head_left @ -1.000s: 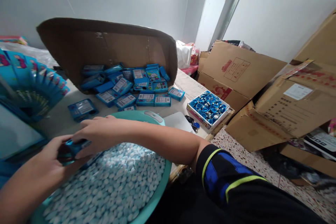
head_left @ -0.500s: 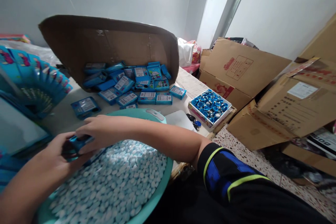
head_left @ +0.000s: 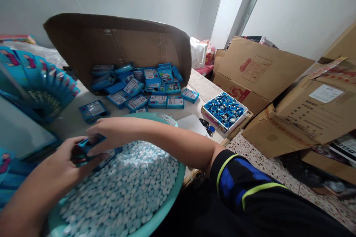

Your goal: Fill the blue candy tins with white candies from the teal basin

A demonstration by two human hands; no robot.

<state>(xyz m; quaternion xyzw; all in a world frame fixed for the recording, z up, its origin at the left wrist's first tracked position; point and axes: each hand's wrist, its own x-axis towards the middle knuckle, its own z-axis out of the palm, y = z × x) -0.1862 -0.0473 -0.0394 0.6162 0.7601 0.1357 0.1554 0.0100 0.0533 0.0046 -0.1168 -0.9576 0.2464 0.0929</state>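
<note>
Over a teal basin (head_left: 181, 177) full of pale blue and white candies (head_left: 133, 183), both hands meet at a small blue cardboard box (head_left: 107, 158). My left hand (head_left: 65, 159) wraps the box from the left side, its thumb along the near face. From above, my right hand (head_left: 107, 131) curls its fingers over the box's upper end, which looks open with a dark inside. Anything between the right fingertips is hidden. Several similar blue boxes (head_left: 133, 87) with printed labels lie behind the basin, one of them (head_left: 94, 111) apart on the left.
A large cardboard carton (head_left: 116, 40) lies on its side behind the boxes. Fanned blue printed cards (head_left: 41, 81) stand at left. To the right are a shallow tray (head_left: 222, 129) of blue caps, keys (head_left: 207, 126) and big cartons (head_left: 256, 70). A white scoop-like handle (head_left: 166, 119) rests at the basin's rim.
Both hands and the box appear slightly further right, along with the whole scene, as the view shifted a little. The hold on the box looks the same.
</note>
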